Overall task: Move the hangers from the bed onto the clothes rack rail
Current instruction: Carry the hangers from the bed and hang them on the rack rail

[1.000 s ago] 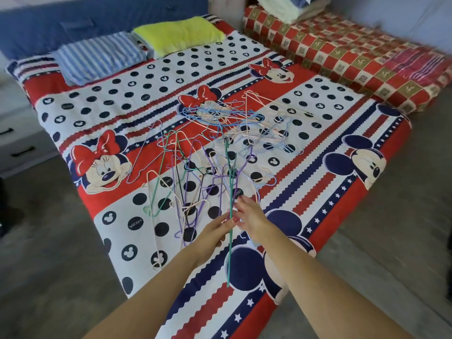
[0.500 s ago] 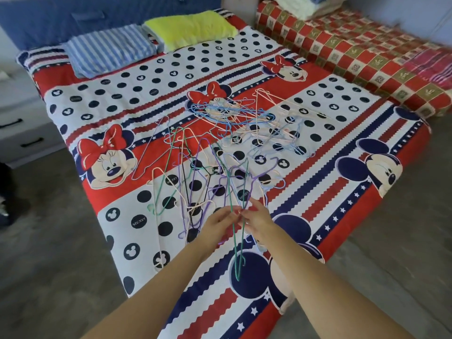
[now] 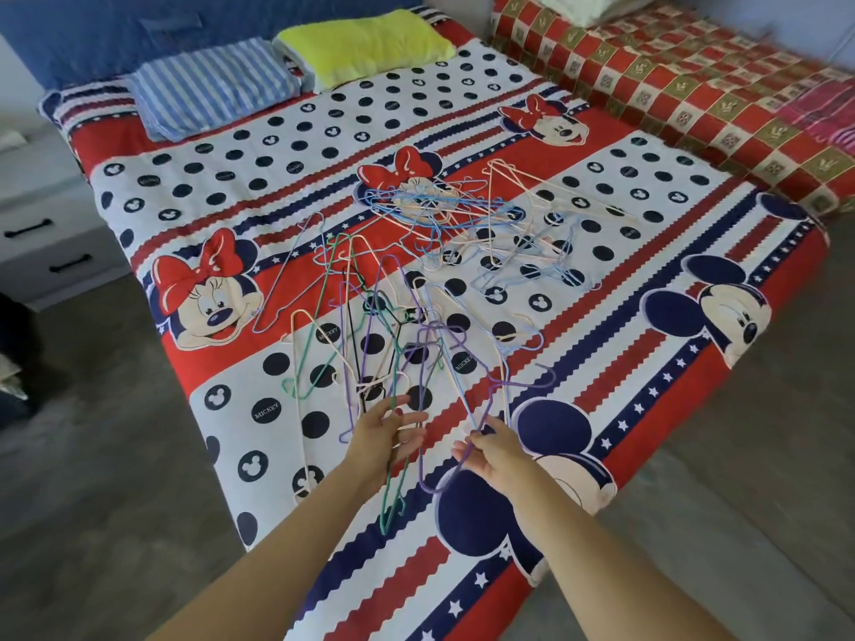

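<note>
Hands parted | left hand [image 3: 386, 437] grips green hanger [image 3: 388, 506] | right hand [image 3: 495, 453] grips purple hanger [image 3: 439, 485]

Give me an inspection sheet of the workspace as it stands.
Surface: bed with cartoon-print cover.
Job's things: hangers in a tangled pile mid-bed; green hanger and purple hanger lifted at the near edge; no rack in view.
Clutter: striped pillow, yellow pillow.
Hands: left hand holds the green hanger; right hand grips the purple hanger.
Cables: nothing seen.
Surroundings: drawers on the left, checked bed on the right.
</note>
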